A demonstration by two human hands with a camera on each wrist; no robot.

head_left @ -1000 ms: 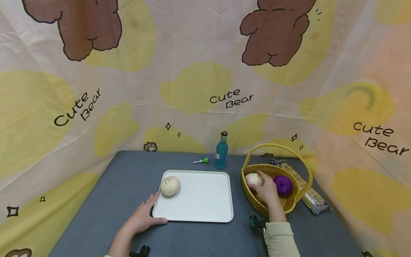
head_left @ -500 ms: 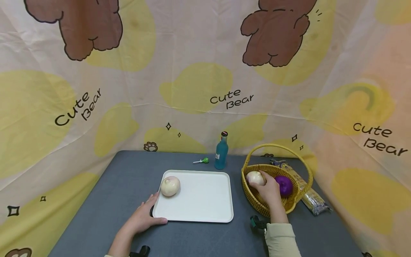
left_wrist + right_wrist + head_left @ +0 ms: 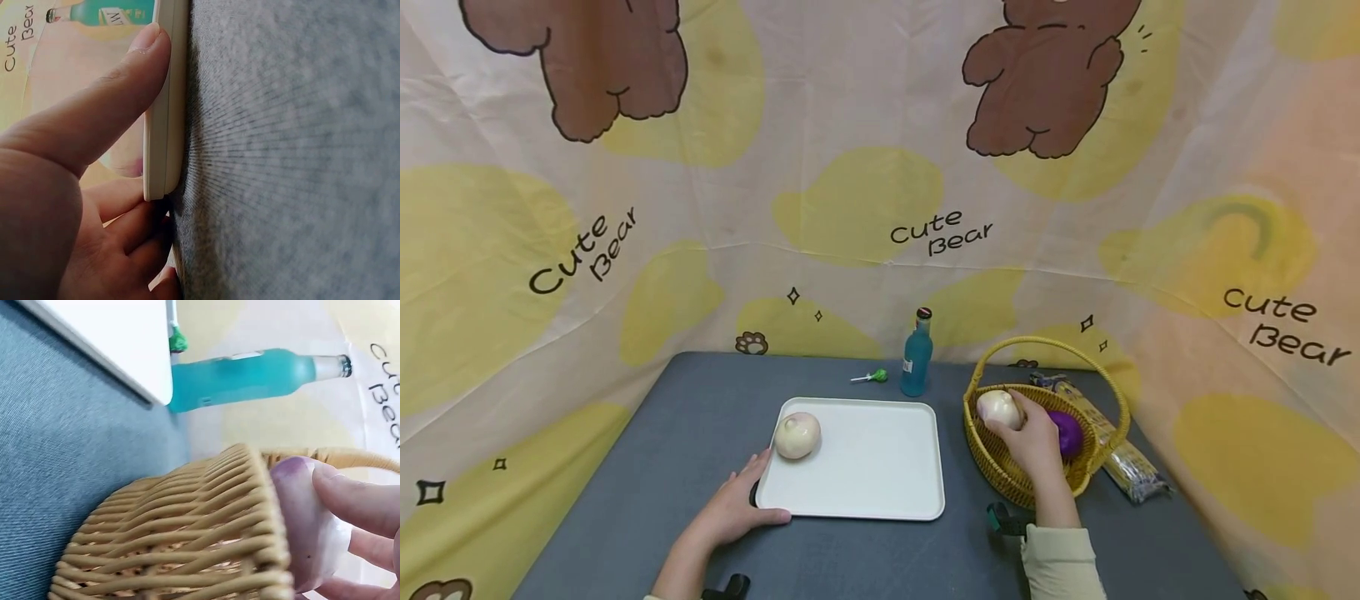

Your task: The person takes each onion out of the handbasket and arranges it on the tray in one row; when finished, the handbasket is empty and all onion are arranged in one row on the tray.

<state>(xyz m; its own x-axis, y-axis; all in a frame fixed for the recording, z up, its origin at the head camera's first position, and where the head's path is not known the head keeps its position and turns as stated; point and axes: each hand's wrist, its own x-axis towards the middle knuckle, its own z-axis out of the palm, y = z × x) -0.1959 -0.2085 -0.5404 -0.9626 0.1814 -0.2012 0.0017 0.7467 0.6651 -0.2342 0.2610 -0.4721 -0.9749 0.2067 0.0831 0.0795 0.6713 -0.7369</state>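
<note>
My right hand (image 3: 1036, 435) grips a white onion (image 3: 999, 408) between thumb and fingers at the left part of the yellow wicker basket (image 3: 997, 477). In the right wrist view, the onion (image 3: 306, 519) shows a purple patch and sits just past the basket rim (image 3: 265, 512). A purple onion (image 3: 1067, 433) lies in the basket, partly hidden by the right hand. My left hand (image 3: 730, 507) holds the near left corner of the white tray (image 3: 872, 479), thumb on its front edge and fingers along its left side. Another white onion (image 3: 797, 435) rests on the tray's left part.
Behind the tray stands a blue bottle (image 3: 917, 357), with a green lollipop (image 3: 871, 376) lying to its left. A long yellow packet (image 3: 1126, 463) lies at the basket's right. The basket's tall handle (image 3: 1051, 340) arches above it. A printed cloth (image 3: 850, 200) hangs behind the table.
My right hand has shifted slightly right and up with the white onion, and the purple onion is more covered by the hand. My left hand and the tray have stayed put.
</note>
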